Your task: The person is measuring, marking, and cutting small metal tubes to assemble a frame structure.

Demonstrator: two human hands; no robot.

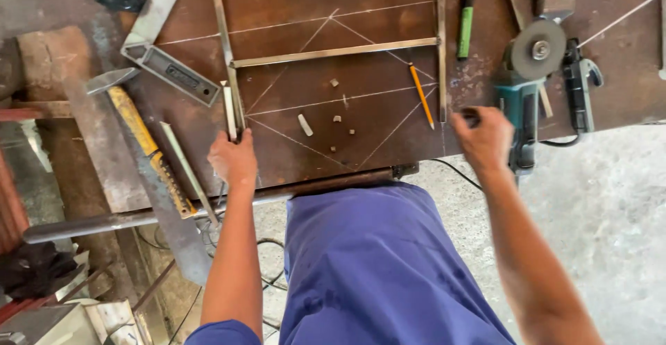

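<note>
Nearest the camera, the person in blue work clothes stands at the edge of a rusty steel worktop (pixel 374 12) scored with chalk lines. The left hand (pixel 234 159) is closed around the near end of a thin steel strip (pixel 231 112), which lies beside a longer bar (pixel 223 46) running away up the worktop. The right hand (pixel 488 139) reaches toward the teal angle grinder (pixel 528 85) at the worktop's right edge; its fingers curl at the grinder's handle, but motion blur hides whether they have hold of it.

As for progress, I judge the frame partly laid out: a cross bar (pixel 333 51) and a right upright (pixel 441 39) already sit along the chalk lines, and small offcuts (pixel 305 124) between the hands suggest some cutting is done. The strip in the left hand is not yet placed.

Further out lie a yellow-handled hammer (pixel 142 133), a square (pixel 170 74), a pencil (pixel 421 96) and a green marker (pixel 465 23).
</note>
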